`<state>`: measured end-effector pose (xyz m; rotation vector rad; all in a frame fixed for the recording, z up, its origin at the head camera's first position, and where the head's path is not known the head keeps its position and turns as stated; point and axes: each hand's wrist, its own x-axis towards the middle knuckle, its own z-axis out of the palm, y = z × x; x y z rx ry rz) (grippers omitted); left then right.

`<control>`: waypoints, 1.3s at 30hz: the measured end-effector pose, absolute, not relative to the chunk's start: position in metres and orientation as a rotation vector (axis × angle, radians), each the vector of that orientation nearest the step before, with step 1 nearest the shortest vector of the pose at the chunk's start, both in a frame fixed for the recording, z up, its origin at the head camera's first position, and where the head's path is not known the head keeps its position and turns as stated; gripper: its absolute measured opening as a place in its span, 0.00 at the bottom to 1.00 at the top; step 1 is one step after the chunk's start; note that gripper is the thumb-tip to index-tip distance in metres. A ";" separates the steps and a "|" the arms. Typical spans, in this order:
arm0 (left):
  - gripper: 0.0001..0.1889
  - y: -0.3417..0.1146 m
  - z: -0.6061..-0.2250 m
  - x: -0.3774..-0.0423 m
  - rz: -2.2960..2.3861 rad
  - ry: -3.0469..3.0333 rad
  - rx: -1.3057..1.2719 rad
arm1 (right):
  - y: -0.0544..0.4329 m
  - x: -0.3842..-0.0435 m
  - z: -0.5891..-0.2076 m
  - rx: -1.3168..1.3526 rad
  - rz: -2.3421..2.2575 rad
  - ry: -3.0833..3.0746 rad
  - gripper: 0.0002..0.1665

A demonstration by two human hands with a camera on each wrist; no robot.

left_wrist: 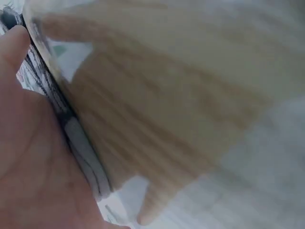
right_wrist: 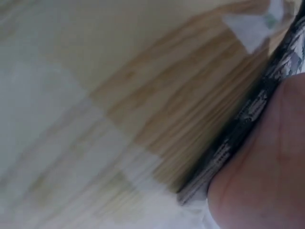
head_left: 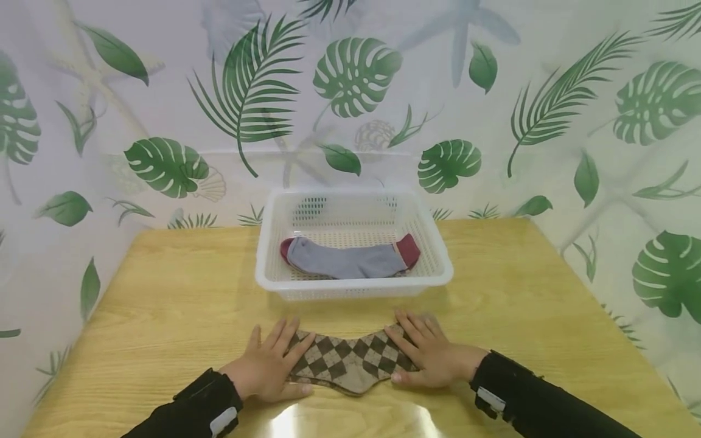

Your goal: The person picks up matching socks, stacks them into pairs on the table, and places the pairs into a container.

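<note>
A brown and beige argyle sock (head_left: 341, 360) lies flat across the table, its heel bulging toward me. My left hand (head_left: 269, 365) rests on the sock's left end with fingers spread. On the opposite end lies my right hand (head_left: 426, 354), its fingers straight over the fabric and its thumb at the near edge. Seen from the left wrist, layered fabric edges (left_wrist: 78, 138) run along beside the palm. The right wrist view has the dark patterned sock edge (right_wrist: 238, 124) against the hand. Both sock ends are partly hidden under the fingers.
Behind the hands stands a white plastic basket (head_left: 355, 283) with a grey sock (head_left: 345, 260), burgundy at toe and cuff, lying in it. The wood-grain table (head_left: 181, 286) meets a leaf-printed covering (head_left: 350, 164) at the back and sides.
</note>
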<state>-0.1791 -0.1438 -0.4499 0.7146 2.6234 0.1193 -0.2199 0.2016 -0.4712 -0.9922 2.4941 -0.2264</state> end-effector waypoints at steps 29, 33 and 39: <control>0.20 -0.177 -0.433 -0.207 0.815 2.712 0.202 | 0.222 -0.216 -0.430 -0.221 -0.653 2.819 0.10; 0.10 -0.170 -0.435 -0.206 0.788 2.820 0.213 | 0.221 -0.215 -0.433 -0.198 -0.664 2.836 0.07; 0.08 -0.164 -0.429 -0.202 0.865 2.868 0.182 | 0.221 -0.215 -0.432 -0.232 -0.685 2.880 0.05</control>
